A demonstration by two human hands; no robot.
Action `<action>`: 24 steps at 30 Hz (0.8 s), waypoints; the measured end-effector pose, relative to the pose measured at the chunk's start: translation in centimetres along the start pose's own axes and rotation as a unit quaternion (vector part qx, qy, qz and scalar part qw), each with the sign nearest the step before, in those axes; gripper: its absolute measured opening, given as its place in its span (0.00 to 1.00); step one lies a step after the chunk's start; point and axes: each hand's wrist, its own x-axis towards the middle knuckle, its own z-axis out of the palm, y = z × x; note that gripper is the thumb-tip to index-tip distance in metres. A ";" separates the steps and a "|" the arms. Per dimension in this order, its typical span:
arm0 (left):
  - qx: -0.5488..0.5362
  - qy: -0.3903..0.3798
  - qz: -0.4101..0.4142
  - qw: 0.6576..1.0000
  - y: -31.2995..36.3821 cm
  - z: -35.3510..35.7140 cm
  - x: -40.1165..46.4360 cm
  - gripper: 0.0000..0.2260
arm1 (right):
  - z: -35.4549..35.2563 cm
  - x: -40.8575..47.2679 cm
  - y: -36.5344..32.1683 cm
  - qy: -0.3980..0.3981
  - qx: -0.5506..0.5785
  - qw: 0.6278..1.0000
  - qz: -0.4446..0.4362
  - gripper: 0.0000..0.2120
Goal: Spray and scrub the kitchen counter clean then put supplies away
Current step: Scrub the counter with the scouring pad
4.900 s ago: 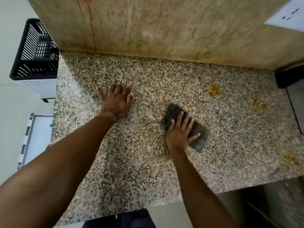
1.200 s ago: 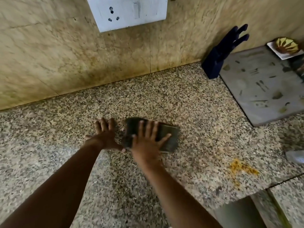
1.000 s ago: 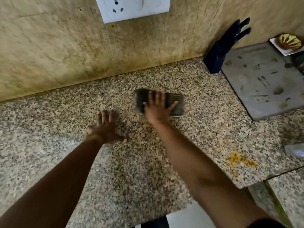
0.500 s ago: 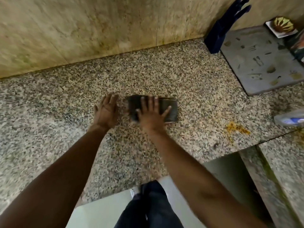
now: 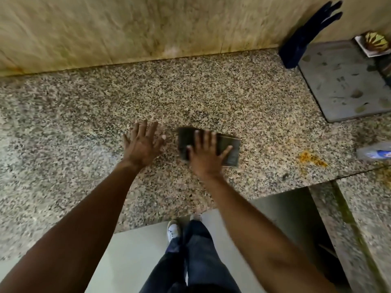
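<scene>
Your arms are bare from the hands up to the frame's edge at 6 and 7 o'clock, with no sleeve, watch or ring showing on your left hand (image 5: pixel 142 144) or right hand (image 5: pixel 204 157). You wear dark blue trousers (image 5: pixel 190 259), probably denim, though blur hides the weave. One white shoe (image 5: pixel 173 231) pokes out at 12 o'clock of the trouser legs.

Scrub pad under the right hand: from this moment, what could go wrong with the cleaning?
1. The yellow stain lies to the right of the scrub pad, untouched; strokes kept near the middle could miss it.
2. The right hand only presses flat on the pad with fingers spread, so it could slip out.
3. The plastic bottle lies on its side just past the stain; a wide stroke could knock it.
</scene>
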 end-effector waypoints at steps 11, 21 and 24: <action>0.048 -0.031 -0.004 0.998 -5.7 1.5 -4.1 0.27 | 1.1 -5.5 -5.3 -0.021 0.003 0.993 -0.112 0.28; 0.018 -0.001 -0.045 0.999 0.0 2.2 -1.3 0.30 | 2.2 -11.5 -0.8 -0.021 0.032 0.998 0.050 0.29; -0.009 -0.006 -0.019 1.000 4.1 3.3 -0.2 0.30 | 0.1 -4.7 0.0 -0.037 0.038 0.998 -0.027 0.28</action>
